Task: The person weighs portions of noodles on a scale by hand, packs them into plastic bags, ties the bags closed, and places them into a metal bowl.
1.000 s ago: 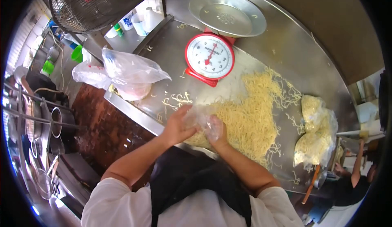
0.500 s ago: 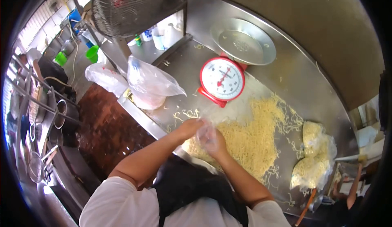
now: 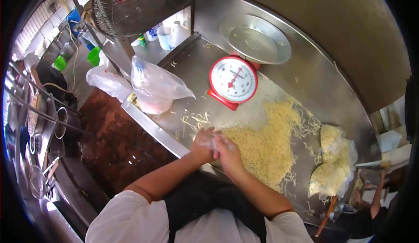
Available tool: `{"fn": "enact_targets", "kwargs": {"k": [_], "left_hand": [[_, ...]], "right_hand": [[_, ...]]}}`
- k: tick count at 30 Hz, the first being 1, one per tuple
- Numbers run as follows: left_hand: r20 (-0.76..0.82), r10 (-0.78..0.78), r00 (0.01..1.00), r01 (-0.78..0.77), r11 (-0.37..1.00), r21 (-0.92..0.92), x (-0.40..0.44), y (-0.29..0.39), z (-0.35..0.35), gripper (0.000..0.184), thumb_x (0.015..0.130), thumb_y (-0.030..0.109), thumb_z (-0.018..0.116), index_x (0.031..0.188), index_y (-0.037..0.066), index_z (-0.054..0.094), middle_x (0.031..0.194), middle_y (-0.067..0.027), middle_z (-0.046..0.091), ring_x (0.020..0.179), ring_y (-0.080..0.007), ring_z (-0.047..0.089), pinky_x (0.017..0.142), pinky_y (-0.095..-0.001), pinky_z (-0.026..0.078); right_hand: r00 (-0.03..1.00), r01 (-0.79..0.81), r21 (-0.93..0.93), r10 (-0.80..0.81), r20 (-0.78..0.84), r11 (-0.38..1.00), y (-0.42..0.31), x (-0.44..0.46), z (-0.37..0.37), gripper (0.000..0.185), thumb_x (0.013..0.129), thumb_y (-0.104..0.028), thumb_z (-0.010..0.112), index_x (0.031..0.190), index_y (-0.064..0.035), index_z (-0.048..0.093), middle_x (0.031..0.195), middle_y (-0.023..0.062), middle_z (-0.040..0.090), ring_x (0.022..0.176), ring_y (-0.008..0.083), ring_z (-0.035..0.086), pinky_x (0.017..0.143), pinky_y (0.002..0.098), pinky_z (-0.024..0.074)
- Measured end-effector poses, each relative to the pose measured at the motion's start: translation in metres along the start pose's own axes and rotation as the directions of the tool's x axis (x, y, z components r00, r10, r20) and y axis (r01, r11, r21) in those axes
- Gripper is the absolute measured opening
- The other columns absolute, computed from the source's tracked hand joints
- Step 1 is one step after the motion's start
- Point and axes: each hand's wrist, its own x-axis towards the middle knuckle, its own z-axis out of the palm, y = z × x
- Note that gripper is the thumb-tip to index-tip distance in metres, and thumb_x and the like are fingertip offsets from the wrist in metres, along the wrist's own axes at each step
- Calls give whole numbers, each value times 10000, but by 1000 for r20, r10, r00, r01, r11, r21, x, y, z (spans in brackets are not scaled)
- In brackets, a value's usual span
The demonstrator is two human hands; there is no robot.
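My left hand (image 3: pixel 204 145) and my right hand (image 3: pixel 228 154) meet at the front edge of the steel table, with a crumpled clear plastic bag (image 3: pixel 213 144) between them. The left fingers are partly spread behind the plastic, while the right fingers press on it. Just right of my hands lies a wide heap of yellow noodles (image 3: pixel 266 144). Beyond them stands a red scale (image 3: pixel 234 79) with a white dial and a round metal pan (image 3: pixel 255 40) on top. Loose noodle strands (image 3: pixel 195 120) lie near my left hand.
Filled plastic bags (image 3: pixel 150 86) sit at the table's left edge. Bagged noodles (image 3: pixel 334 162) lie at the right, near a wooden stick (image 3: pixel 326 217). A fan (image 3: pixel 135 9) stands at the upper left. Another person's arm (image 3: pixel 379 195) shows at the far right.
The plastic bag is more bunched up between my hands, which have come together. The camera view has shifted, moving the scale and bags within the picture.
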Motion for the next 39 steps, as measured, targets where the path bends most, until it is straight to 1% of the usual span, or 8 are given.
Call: {"fn": "enact_targets", "kwargs": {"k": [3, 6, 12, 16, 20, 24, 29, 39], "left_hand": [[31, -2, 1000, 1, 1000, 8, 1, 6, 4, 539, 759, 269, 638, 1261, 92, 556, 1364, -98, 514, 1322, -307, 410, 1097, -533, 279], [25, -30, 999, 30, 999, 31, 4, 10, 6, 552, 756, 226, 644, 1276, 73, 542, 1396, -84, 484, 1341, -308, 387, 1107, -533, 264], [-106, 50, 993, -49, 999, 10, 2, 11, -6, 425, 726, 191, 693, 1112, 37, 607, 1237, -156, 580, 1172, -346, 525, 986, -491, 402], [-173, -39, 984, 6, 982, -189, -25, 8, -47, 255, 740, 253, 749, 787, 27, 640, 797, -116, 657, 696, -282, 605, 652, -409, 491], [773, -225, 593, 793, -4, -610, -28, 10, -44, 364, 805, 390, 703, 789, 31, 648, 643, -92, 604, 571, -180, 572, 547, -330, 453], [332, -148, 932, 175, 983, -54, -20, 11, -60, 177, 762, 221, 686, 757, 59, 617, 735, -96, 625, 683, -282, 614, 590, -392, 482], [-103, 197, 975, -187, 977, 102, -7, 2, -46, 105, 731, 118, 649, 811, 65, 607, 905, -99, 599, 850, -308, 615, 709, -413, 508], [-148, -11, 989, -1, 997, -82, -4, -4, -24, 522, 814, 86, 620, 1317, 116, 482, 926, -123, 645, 819, -293, 652, 702, -386, 534]], "right_hand": [[992, -110, 41, 112, -52, 993, 0, -10, -22, 296, 967, -333, 531, 1078, -64, 592, 718, 28, 583, 657, 132, 556, 627, 277, 453], [810, 464, -522, -581, -76, 716, 14, -3, -28, 327, 945, -361, 557, 1057, -55, 584, 720, 37, 614, 677, 189, 607, 636, 312, 491], [967, 163, -917, 126, 222, 364, -20, -20, -50, 342, 890, -335, 610, 994, -9, 611, 832, 136, 676, 752, 293, 669, 660, 419, 525], [861, -298, -453, 442, 252, 840, -2, -9, -61, 305, 911, -315, 546, 970, -29, 635, 848, 157, 673, 756, 344, 650, 680, 438, 516], [845, 8, -652, 344, 410, 758, -11, -18, -26, 320, 930, -323, 492, 956, -38, 637, 874, 166, 665, 816, 359, 636, 739, 448, 505], [836, 318, -803, 251, 489, 505, -17, -27, -26, 330, 938, -318, 468, 906, -43, 647, 920, 187, 653, 869, 368, 619, 783, 469, 484], [963, 260, -746, -112, 243, 613, 14, 7, -40, 302, 921, -301, 516, 897, -24, 633, 793, 150, 643, 743, 306, 626, 672, 426, 482], [935, -299, 525, 354, -5, 797, 26, 26, -30, 186, 919, -224, 626, 971, -48, 659, 773, 3, 659, 680, 87, 609, 594, 218, 470]]}}
